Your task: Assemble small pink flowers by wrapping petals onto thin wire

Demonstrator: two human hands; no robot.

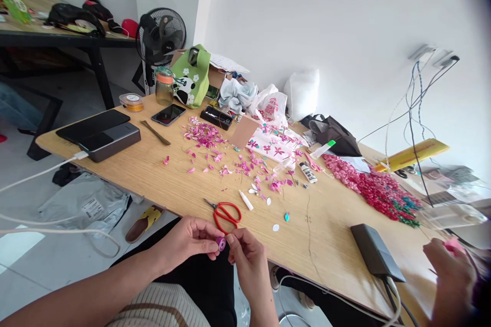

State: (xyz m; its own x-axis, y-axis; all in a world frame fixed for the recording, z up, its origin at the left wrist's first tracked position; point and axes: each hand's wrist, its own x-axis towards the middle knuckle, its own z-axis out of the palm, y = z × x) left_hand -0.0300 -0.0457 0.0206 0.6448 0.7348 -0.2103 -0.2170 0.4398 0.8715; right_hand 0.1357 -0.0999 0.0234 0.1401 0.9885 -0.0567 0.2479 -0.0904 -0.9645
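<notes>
My left hand (192,240) pinches a small purple roll (221,243) between thumb and fingers, just below the table's front edge. My right hand (245,253) is closed in a pinch right beside the roll, its fingertips touching it. Red-handled scissors (226,213) lie on the wooden table (153,173) directly above both hands. A small white tube (246,199) lies beside the scissors. Pink petals (226,155) are scattered across the table's middle.
A heap of red and pink flowers (374,189) lies at the right. Another person's hand (448,270) works at the far right near a dark power bank (374,250). A tablet stack (102,132), a phone (168,114), a jar (164,85), a green bag (192,76) and a fan (161,35) stand at the back left.
</notes>
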